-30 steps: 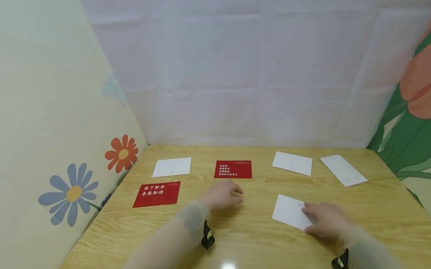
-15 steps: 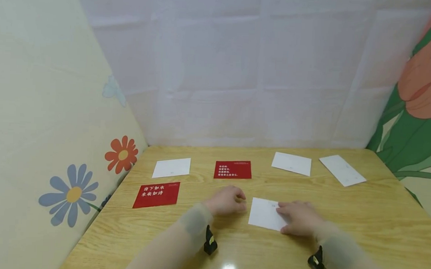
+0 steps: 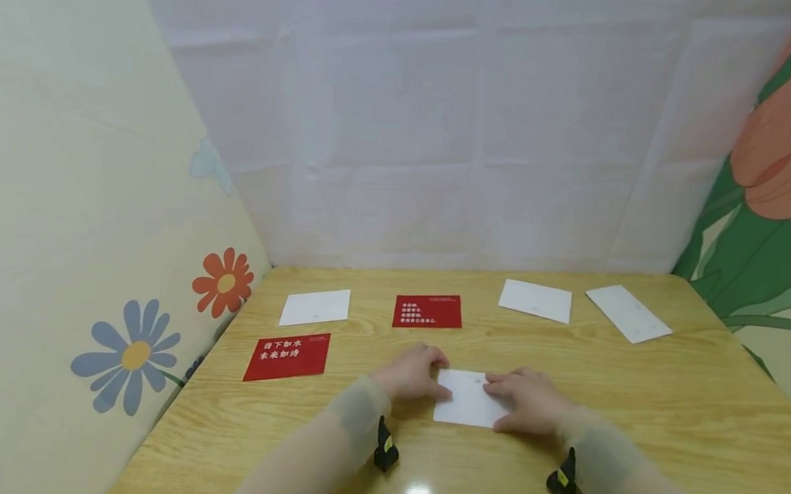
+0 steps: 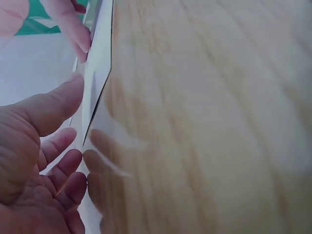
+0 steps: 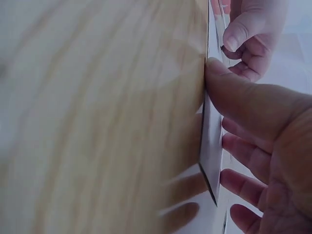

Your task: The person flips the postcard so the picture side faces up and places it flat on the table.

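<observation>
In the head view a white card [image 3: 467,401] with a small print mark lies low over the table, between my two hands. My right hand [image 3: 531,402] holds its right part, thumb at the near edge and fingers at the far edge; the right wrist view shows the thumb [image 5: 222,80] against the card's edge. My left hand [image 3: 413,373] is at the card's left end with loosely bent fingers. In the left wrist view its thumb [image 4: 63,100] hovers beside the card's face, and its fingertips [image 4: 73,158] are right at the far left corner.
Farther back on the wooden table [image 3: 628,390] lie two red cards with white writing, one at the left [image 3: 291,360] and one mid-back [image 3: 428,313]. More white cards lie at the back left [image 3: 315,307], back right [image 3: 535,300] and far right [image 3: 629,314]. A white cloth [image 3: 400,129] hangs behind.
My right hand has brought the white card leftward across the table to my left hand. The left hand has shifted slightly right and nearer, and now overlaps the card's left end.
</observation>
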Tool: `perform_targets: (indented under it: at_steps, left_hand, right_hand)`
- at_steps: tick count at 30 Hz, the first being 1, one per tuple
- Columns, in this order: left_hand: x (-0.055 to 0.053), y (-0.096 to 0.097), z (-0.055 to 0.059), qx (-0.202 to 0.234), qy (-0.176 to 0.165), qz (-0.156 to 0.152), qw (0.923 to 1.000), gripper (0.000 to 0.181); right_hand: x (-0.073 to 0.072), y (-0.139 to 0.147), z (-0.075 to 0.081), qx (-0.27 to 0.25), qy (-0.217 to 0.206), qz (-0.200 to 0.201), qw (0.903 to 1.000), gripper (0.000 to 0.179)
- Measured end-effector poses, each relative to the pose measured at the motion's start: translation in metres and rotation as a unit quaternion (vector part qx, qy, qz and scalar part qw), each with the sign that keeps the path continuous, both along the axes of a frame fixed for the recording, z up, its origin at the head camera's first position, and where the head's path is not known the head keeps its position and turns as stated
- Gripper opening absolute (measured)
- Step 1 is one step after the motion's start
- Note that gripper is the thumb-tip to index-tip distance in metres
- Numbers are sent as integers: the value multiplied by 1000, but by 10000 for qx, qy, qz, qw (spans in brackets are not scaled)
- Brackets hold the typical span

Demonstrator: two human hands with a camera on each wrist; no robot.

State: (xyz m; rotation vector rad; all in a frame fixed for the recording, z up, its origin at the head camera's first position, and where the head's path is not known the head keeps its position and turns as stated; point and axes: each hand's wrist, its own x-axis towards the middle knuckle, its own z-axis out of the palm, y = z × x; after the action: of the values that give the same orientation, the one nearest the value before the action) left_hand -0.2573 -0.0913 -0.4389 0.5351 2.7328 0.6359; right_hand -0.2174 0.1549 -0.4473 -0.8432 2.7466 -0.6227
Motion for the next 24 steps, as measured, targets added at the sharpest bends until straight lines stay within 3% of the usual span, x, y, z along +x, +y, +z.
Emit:
perform_targets:
  at_steps: [7,15,24]
  left_hand:
    - [3,0,0,-75,-153,142,9998,47]
    - [2,-1,-4,27,-182,175,9997,46]
    - [2,-1,-4,129,-214,183,9995,48]
  right_hand:
    - [0,-5,-3,-120,-68,-47,9999,63]
    - [-7,1,-4,-405,-369,-601,9967,56]
    - [-13,10,-7,-845,-551,-1378,9853,51]
